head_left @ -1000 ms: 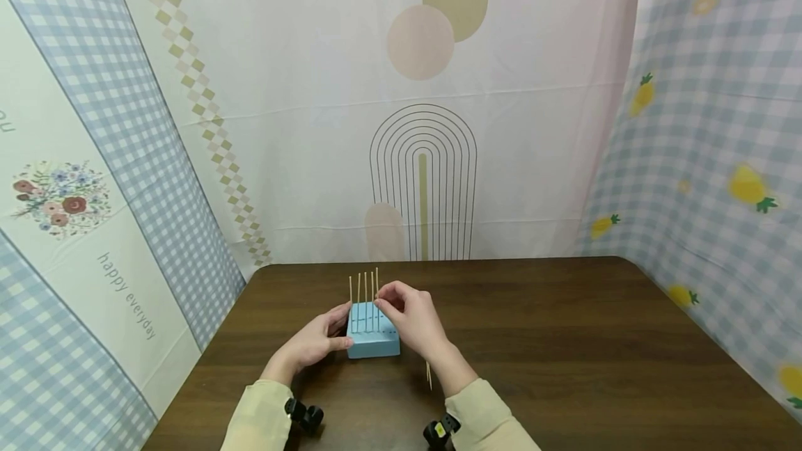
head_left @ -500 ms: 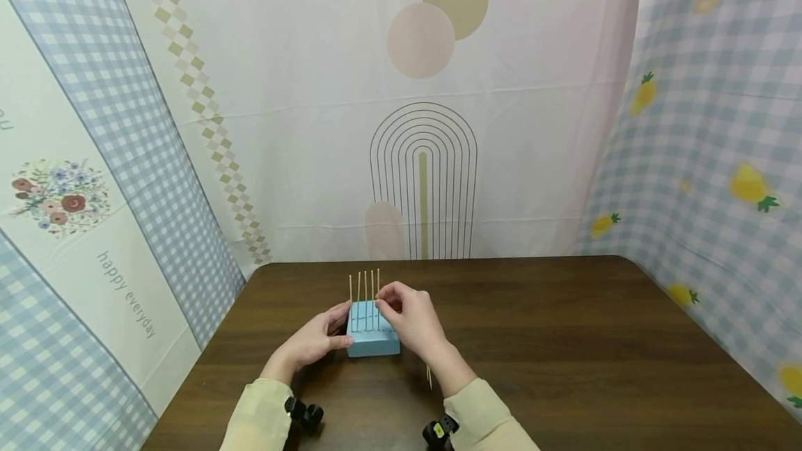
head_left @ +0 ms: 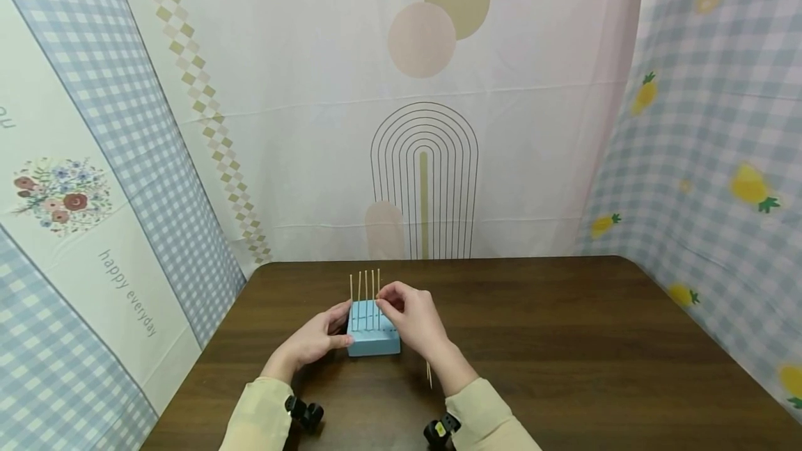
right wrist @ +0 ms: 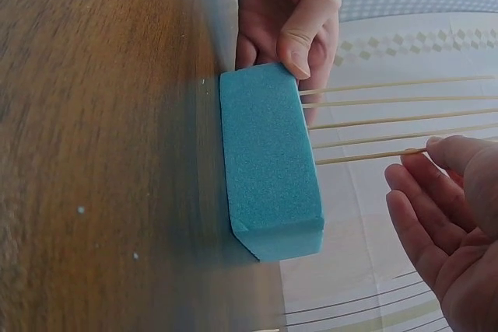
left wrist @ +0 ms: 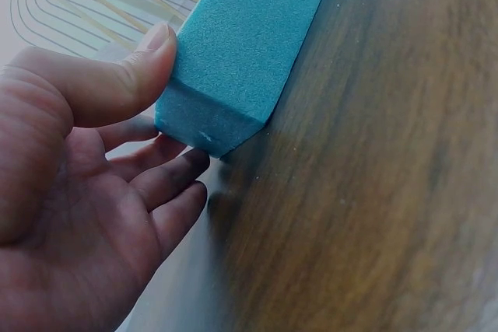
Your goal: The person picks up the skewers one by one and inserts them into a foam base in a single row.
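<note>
A light blue foam block point(head_left: 374, 346) rests on the table with several thin wooden skewers point(head_left: 359, 291) standing upright in a row along its top. My left hand point(head_left: 311, 341) grips the block's left side, the thumb on its near corner in the left wrist view, the fingers point(left wrist: 175, 180) around its end. With thumb and index finger, my right hand point(head_left: 415, 315) pinches the rightmost skewer point(right wrist: 366, 158) partway up its length. That skewer's lower end meets the block's top. Part of the block's right side is hidden behind my right hand in the head view.
Loose skewers point(head_left: 429, 376) lie on the brown wooden table point(head_left: 564, 353), partly covered by my right forearm. Small blue crumbs point(right wrist: 81, 210) dot the tabletop. A patterned cloth point(head_left: 313, 159) hangs behind the table's far edge, with checked cloths at both sides.
The pinched skewer stands slightly lower relative to the others than a second ago. Both hands keep their places at the block.
</note>
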The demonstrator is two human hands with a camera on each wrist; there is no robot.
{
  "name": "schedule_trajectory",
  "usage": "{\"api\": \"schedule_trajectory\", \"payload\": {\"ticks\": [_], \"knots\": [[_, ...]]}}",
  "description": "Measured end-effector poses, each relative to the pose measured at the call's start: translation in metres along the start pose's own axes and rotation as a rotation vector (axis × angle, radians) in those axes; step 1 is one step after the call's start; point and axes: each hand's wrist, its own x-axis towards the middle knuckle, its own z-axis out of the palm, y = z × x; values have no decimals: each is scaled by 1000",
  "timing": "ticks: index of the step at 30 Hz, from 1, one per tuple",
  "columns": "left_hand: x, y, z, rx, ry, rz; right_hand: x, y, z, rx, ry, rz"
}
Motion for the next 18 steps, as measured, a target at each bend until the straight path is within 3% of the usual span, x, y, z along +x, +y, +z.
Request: {"api": "schedule_trajectory", "payload": {"ticks": [18], "knots": [[1,-1,1,-6,0,3,0,4,-2,6,-28,-6]]}}
